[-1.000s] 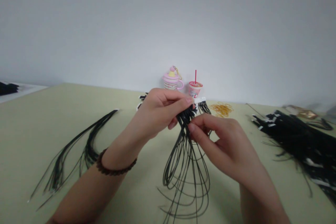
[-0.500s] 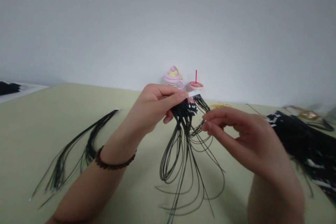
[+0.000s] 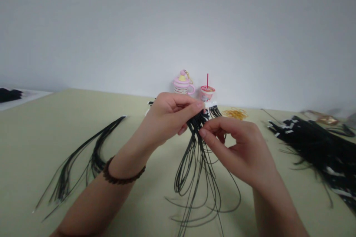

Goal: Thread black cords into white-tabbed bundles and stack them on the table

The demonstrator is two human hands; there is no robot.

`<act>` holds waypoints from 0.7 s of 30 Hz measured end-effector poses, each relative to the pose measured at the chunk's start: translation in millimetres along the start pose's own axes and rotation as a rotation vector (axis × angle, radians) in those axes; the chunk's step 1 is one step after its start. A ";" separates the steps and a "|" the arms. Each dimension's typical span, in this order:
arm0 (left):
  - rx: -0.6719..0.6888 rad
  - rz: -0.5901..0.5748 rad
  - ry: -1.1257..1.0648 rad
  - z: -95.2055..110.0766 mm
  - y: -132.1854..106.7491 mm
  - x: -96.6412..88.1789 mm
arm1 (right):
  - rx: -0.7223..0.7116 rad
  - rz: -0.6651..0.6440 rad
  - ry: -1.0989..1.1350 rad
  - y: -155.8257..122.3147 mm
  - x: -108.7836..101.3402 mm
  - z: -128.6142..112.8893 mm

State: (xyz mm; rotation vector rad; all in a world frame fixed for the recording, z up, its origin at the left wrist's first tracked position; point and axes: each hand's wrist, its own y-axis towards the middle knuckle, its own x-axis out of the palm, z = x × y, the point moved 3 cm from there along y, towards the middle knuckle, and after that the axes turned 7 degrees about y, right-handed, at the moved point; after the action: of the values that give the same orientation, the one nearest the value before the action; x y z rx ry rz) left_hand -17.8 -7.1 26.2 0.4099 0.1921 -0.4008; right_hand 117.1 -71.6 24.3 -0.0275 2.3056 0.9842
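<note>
Above the counter [image 3: 151,200], the left hand [image 3: 168,116] pinches the white connector [image 3: 211,104] and the right hand [image 3: 240,142] its black wires [image 3: 197,122] just below, which look light and flexible, so the stiffer connector seems the safer hold.

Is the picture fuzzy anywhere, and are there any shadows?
Head view: slightly soft all over, the thin black wires blending into a dark clump near the fingers; head view: dim light, the plain pale grey wall darker towards the top corners; head view: faint, soft-edged shadows on the pale green tabletop, no harsh glare.
</note>
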 end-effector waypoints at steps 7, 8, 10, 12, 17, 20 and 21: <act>0.115 0.055 0.190 8.4 -0.8 2.7 | 0.060 -0.079 -0.044 0.1 -0.4 2.8; 0.126 0.055 0.208 8.9 -0.8 2.5 | 0.082 -0.101 -0.044 -0.3 -1.2 3.5; 0.144 0.051 0.241 9.1 -0.7 1.6 | 0.128 -0.135 -0.042 -1.2 -3.1 5.3; 0.165 0.047 0.272 8.7 -0.6 0.5 | 0.143 -0.133 -0.047 -1.6 -4.8 6.4; 0.184 0.055 0.326 7.8 0.0 -2.1 | 0.125 -0.044 -0.034 -0.5 -10.6 5.2; 0.133 0.082 0.297 6.8 0.8 -5.9 | 0.139 -0.066 0.151 -6.8 -24.7 2.1; 0.102 0.087 0.273 5.8 1.1 -7.6 | 0.132 -0.075 0.210 -11.6 -33.2 1.6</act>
State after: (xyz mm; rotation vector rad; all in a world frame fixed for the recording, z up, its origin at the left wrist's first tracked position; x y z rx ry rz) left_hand -23.7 -6.1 33.8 0.5719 0.4191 -0.2690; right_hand 147.6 -86.0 34.3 -0.1688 2.5364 0.8229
